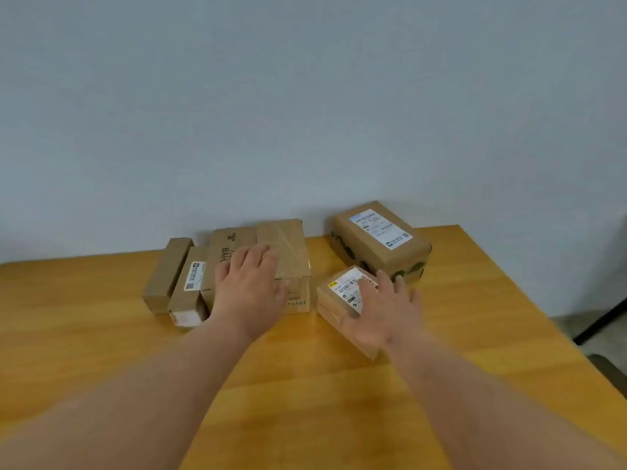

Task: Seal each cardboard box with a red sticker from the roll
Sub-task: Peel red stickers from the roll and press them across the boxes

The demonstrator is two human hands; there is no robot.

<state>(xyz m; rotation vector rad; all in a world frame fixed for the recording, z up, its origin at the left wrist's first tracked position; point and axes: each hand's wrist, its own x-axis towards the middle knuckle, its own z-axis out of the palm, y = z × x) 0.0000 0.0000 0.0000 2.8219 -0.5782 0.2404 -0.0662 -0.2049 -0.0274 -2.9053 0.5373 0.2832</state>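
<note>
Several brown cardboard boxes stand at the far side of the wooden table. My left hand lies flat with straight fingers on the wide taped box in the middle. My right hand rests with spread fingers on the small box with a white and yellow label. A larger labelled box stands behind it at the right. Two narrow boxes, the outer one plain and the inner one labelled, lie at the left of the group. No red sticker roll shows in this view.
A pale grey wall rises right behind the boxes. The table's right edge runs diagonally down the frame, with a dark frame or leg on the floor beyond it. Bare wood lies between me and the boxes.
</note>
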